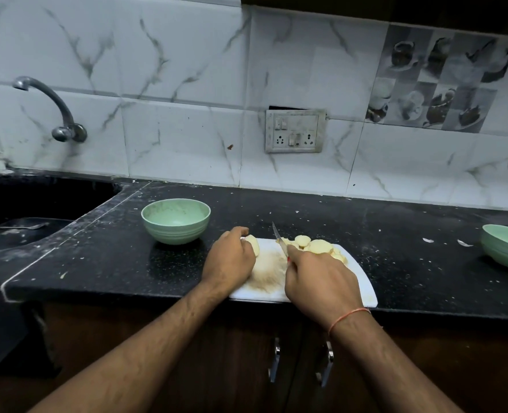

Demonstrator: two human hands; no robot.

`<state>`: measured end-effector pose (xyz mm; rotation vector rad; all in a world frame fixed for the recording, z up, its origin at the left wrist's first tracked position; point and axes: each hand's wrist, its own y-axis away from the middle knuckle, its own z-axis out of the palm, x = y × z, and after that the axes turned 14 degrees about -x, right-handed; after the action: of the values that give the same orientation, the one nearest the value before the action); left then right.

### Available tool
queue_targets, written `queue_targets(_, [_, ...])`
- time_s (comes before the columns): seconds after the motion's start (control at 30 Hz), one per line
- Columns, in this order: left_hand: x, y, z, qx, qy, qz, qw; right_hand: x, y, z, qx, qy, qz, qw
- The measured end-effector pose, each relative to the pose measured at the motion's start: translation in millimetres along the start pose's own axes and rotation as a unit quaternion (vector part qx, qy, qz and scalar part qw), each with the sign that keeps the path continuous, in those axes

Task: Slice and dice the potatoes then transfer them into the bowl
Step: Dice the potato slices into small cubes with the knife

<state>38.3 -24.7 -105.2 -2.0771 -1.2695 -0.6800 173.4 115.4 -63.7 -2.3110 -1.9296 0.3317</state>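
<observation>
A white cutting board (363,281) lies at the front edge of the black counter. My left hand (229,257) grips a peeled potato piece (254,244) at the board's far left corner. My right hand (321,278) grips a knife (279,237) whose blade points away from me, its tip raised between the potato piece and a pile of potato slices (317,246) at the board's far right. A light green bowl (176,219) stands on the counter to the far left of the board; nothing shows inside it.
A second green bowl (507,245) sits at the counter's right edge. A dark sink (23,222) with a wall tap (53,108) lies to the left. Small peel scraps (428,240) lie on the counter (410,234). A switch socket (295,131) is on the tiled wall.
</observation>
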Motion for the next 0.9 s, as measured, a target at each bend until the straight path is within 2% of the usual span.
queue_targets(0.1, [-4, 0, -5, -0.012, -0.077, 0.009, 0.997, -2, -1, 3, -0.063, -0.003, 0.002, 0.998])
queue_targets(0.17, [-12, -5, -14, -0.048, -0.109, 0.012, 0.993, -1, -1, 3, -0.085, 0.001, 0.009, 0.996])
queue_targets(0.23, [-22, -11, -23, -0.084, -0.106, 0.018, 0.991, 2, -2, 3, -0.071, -0.001, 0.017, 0.997])
queue_targets(0.37, [-30, -11, -28, -0.104, -0.084, 0.022, 0.991, 1, -1, 0, -0.048, -0.012, 0.017, 0.999])
queue_targets(0.5, [-32, -13, -27, -0.114, -0.06, 0.038, 0.991, -10, 8, 2, -0.072, -0.002, -0.008, 0.997])
queue_targets(0.6, [-34, -13, -27, -0.128, -0.065, 0.05, 0.988, -7, 8, 6, -0.081, 0.03, 0.008, 0.996])
queue_targets(0.73, [-34, -13, -28, -0.126, -0.079, 0.055, 0.987, 4, 5, 4, -0.084, 0.04, 0.041, 0.995])
queue_targets(0.9, [-36, -14, -25, -0.108, -0.071, 0.06, 0.99, 1, 7, 0, -0.065, 0.009, 0.03, 0.997])
